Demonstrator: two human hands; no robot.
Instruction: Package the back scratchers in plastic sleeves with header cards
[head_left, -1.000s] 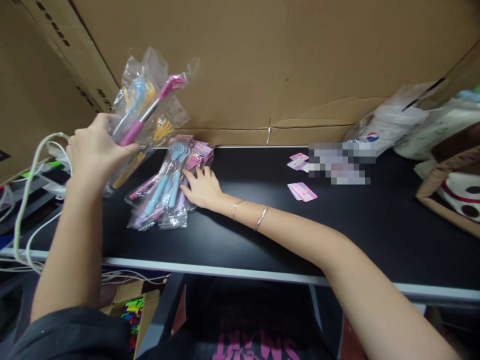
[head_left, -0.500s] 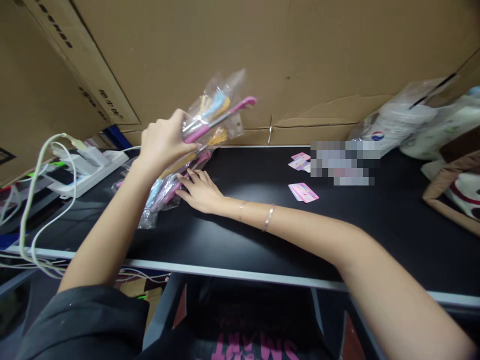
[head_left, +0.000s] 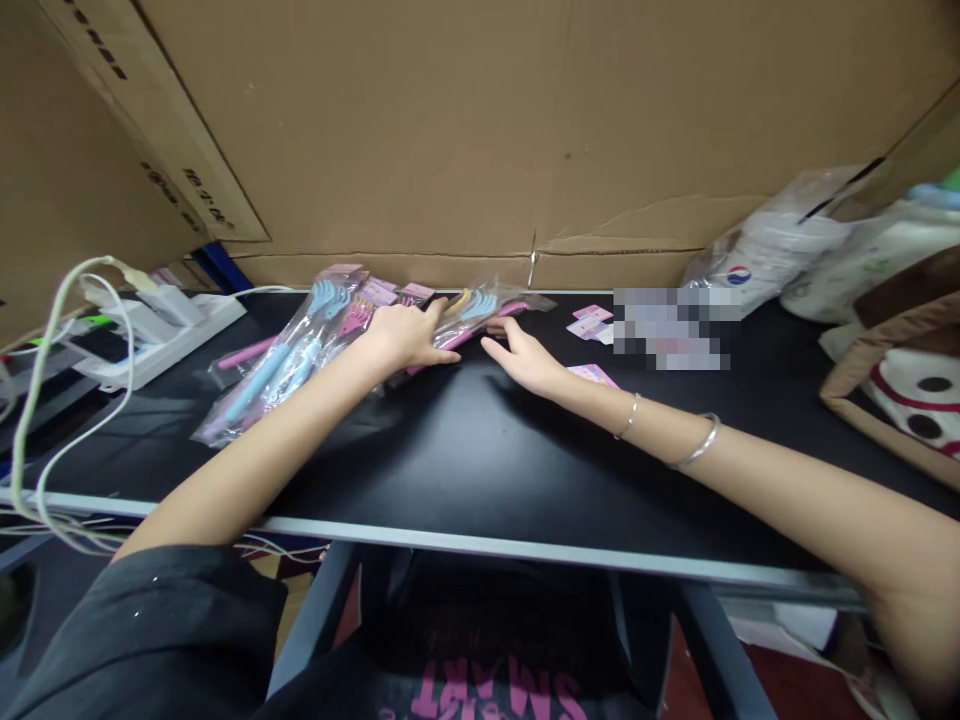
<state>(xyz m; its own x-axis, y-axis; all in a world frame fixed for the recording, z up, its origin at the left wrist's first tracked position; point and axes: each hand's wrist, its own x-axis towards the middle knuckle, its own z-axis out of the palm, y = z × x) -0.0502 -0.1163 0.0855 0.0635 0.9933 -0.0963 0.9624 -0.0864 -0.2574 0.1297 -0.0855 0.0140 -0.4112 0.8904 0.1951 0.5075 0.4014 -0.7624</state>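
Observation:
Several back scratchers (head_left: 262, 385) in clear plastic bags lie in a pile on the left of the black table, with blue, pink and yellow claw-shaped heads. My left hand (head_left: 401, 338) rests over the right side of the pile, thumb and index finger spread apart. Under and beyond it, more bagged back scratchers (head_left: 474, 312) lie slanted toward the back right. At their heads is my right hand (head_left: 525, 360), with its fingers apart and the fingertips at a pink head. Its fingertips seem to touch the bag, but the contact is partly hidden.
Small pink cards (head_left: 592, 375) lie right of my right hand, with more cards (head_left: 589, 320) behind them. A power strip (head_left: 172, 340) with white cables stands at the left. At the right are a bagged Pepsi cup (head_left: 776, 255) and a brown-handled bag (head_left: 862, 385). Cardboard (head_left: 420, 130) walls the back.
My left hand has come down from above the pile, lowering the bagged back scratchers onto the table. My right hand has moved right, off the pile's near side to the scratcher heads.

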